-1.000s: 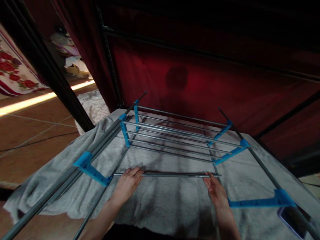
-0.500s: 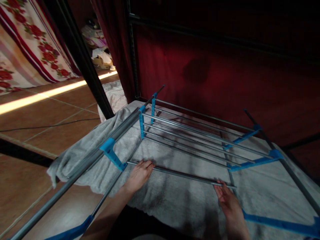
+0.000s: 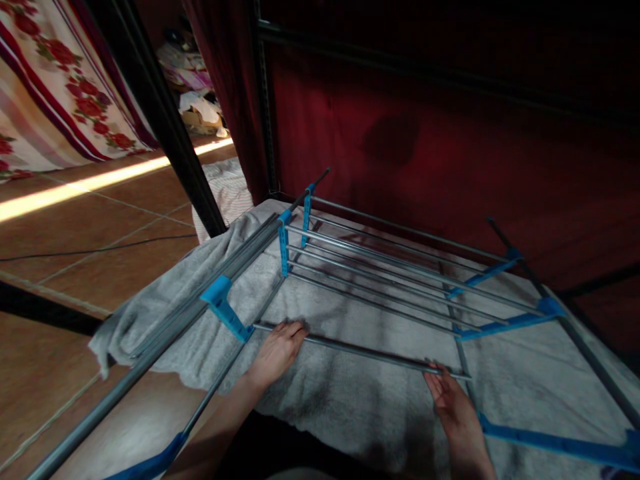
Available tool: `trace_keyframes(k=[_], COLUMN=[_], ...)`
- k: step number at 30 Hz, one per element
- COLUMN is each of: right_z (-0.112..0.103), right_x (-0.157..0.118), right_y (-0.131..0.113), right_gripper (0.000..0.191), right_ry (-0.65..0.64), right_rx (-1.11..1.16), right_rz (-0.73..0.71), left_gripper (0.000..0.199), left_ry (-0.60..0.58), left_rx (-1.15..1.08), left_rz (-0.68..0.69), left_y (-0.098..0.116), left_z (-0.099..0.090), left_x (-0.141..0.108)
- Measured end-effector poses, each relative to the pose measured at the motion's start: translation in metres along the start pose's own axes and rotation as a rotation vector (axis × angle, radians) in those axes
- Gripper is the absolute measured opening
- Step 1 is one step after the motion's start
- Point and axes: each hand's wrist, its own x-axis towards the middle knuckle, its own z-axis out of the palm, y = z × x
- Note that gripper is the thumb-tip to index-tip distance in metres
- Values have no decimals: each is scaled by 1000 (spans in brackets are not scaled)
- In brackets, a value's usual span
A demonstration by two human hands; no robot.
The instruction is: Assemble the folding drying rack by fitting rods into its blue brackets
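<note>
A grey metal rod (image 3: 365, 351) runs crosswise in front of me, part of a rack frame with blue plastic brackets. Near the rod's left end my left hand (image 3: 281, 343) is closed round it, palm down. That end meets a blue bracket (image 3: 227, 310) on the left side tube. My right hand (image 3: 447, 393) pinches the rod near its right end from below, thumb and fingers against it. This right end lies by a thin grey side tube, above a lower blue bracket (image 3: 555, 440); whether they touch I cannot tell. Beyond, several parallel rods (image 3: 375, 267) span the brackets.
The rack lies on a grey blanket (image 3: 350, 400). A bundle of loose grey rods (image 3: 235, 257) rests along the left side. Black metal posts (image 3: 160, 113) and a dark red curtain (image 3: 340, 127) surround the bed. Tiled floor (image 3: 115, 220) shows at left.
My right hand has shifted slightly left along with the rod's right end, which has dipped a little. My left hand keeps its hold. The view has moved slightly.
</note>
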Motion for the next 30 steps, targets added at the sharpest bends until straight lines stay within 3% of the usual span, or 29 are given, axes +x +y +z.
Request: trace_keyframes(k=[4,8,11,14,16,19,21,24,27,30], right_z=[1,-11,-16,1,31,102,157,237,305,359], right_x=[1,-4,-13,-19,-20,-18,-17,-14,-8,6], right_y=[1,-4,-10,-20,-30,-44,-48,-41,-27,-18], right_gripper=[24,32,42,44,44,37,27,28,34,20], right_ry=[75,22,-53,-75,-102,-264,-393,-654,-793,-834], right_rx=[37,-71,-229,-277,-254,-316,-388,-480,-542,-526], right_rz=[125,296,370,293,178,-92,-328,-518,-578,-447], left_gripper=[32,30,35,39,41,40,36,31,31,30], left_ry=[-30,-79,60,287,307,150,88,78,78,83], left_rx=[-44,-173,-294,-219,-74,85,123,123,114,121], left_rz=[2,10,-90,-383,-599,-800,-836,-830,-822,-821], left_y=[0,-1,-7,-18,-26,-36,-41,-46,-49,-51], left_z=[-2,-12,-20,-27,-31,-32,-30,-24,-20,-18], left_x=[0,2,8,23,37,58,68,76,77,75])
